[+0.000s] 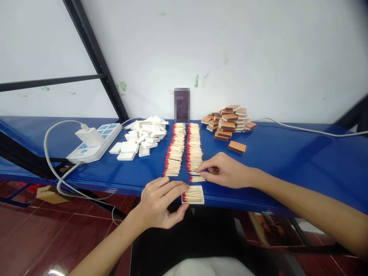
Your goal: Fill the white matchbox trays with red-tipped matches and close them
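My left hand (162,203) grips the left end of a small white matchbox tray (202,199) at the front edge of the blue table. Several red-tipped matches (193,194) lie inside the tray, heads to the left. At the near end of the right-hand row of matches (194,149), my right hand (220,170) has thumb and forefinger at the tail ends of a few matches lying on the table. Whether a match sits between those fingertips is too small to make out. Beside that row runs a second row of matches (176,149), also heads to the left.
White matchbox trays (129,147) lie heaped at the left, near a white power strip (96,147) with a plugged-in charger and cable. Brown matchbox sleeves (228,125) are piled at the right. A dark upright pack (182,104) leans on the wall. A black shelf post (97,57) rises at left.
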`<action>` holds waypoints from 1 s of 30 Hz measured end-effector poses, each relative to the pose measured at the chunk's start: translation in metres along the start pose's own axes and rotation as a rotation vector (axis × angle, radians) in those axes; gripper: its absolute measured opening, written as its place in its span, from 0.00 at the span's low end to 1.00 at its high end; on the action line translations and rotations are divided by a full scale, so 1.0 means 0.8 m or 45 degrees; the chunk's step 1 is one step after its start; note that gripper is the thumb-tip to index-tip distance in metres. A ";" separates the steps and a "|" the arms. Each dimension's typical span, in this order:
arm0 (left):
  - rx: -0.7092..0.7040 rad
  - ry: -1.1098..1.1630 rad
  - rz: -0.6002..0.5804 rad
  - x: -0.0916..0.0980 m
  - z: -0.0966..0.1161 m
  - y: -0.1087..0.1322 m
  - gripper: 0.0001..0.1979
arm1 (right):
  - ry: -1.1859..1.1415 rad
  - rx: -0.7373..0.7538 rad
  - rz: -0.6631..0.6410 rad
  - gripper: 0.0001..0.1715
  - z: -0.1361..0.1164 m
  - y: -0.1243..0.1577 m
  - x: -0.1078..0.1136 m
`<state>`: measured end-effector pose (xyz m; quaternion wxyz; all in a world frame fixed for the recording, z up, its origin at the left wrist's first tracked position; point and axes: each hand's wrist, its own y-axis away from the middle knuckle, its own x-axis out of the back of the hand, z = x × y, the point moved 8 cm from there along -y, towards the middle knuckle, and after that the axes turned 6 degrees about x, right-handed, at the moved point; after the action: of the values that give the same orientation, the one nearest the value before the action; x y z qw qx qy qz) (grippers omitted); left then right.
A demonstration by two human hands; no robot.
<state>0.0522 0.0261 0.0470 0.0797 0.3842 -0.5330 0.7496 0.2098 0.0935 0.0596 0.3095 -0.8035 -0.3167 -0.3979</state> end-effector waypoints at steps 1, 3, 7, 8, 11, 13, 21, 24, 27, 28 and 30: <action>0.000 0.000 0.001 0.000 0.000 0.000 0.17 | 0.003 0.004 0.003 0.14 -0.001 0.000 0.000; -0.003 -0.001 0.003 0.000 0.000 0.000 0.17 | 0.005 0.017 0.005 0.15 -0.002 0.000 0.001; 0.002 -0.005 0.002 0.000 0.000 -0.001 0.17 | 0.012 0.014 0.013 0.13 -0.001 -0.001 0.001; 0.005 -0.005 0.001 0.000 0.000 -0.001 0.17 | 0.015 0.013 0.017 0.12 -0.001 -0.001 0.000; 0.003 0.001 0.000 0.000 0.000 0.000 0.17 | 0.024 0.016 0.026 0.12 0.000 -0.002 0.000; 0.000 0.004 -0.001 0.000 0.000 0.000 0.17 | 0.028 0.010 0.029 0.12 0.002 -0.002 -0.001; 0.004 -0.006 0.006 0.001 0.001 -0.001 0.16 | 0.033 -0.047 0.001 0.12 0.007 -0.003 -0.004; 0.002 0.000 0.008 0.001 0.002 -0.002 0.16 | 0.017 -0.066 -0.008 0.13 0.009 -0.003 -0.004; -0.003 0.001 0.013 0.002 0.002 -0.002 0.16 | 0.020 -0.070 -0.019 0.13 0.009 -0.004 -0.005; -0.004 0.000 0.014 0.002 0.002 -0.002 0.16 | 0.024 -0.070 -0.025 0.13 0.009 -0.004 -0.006; -0.003 -0.002 0.016 0.003 0.002 -0.002 0.16 | 0.028 -0.074 -0.034 0.14 0.010 -0.004 -0.007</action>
<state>0.0522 0.0252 0.0499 0.0750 0.3813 -0.5364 0.7492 0.2084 0.0996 0.0517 0.2841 -0.8033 -0.3123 -0.4200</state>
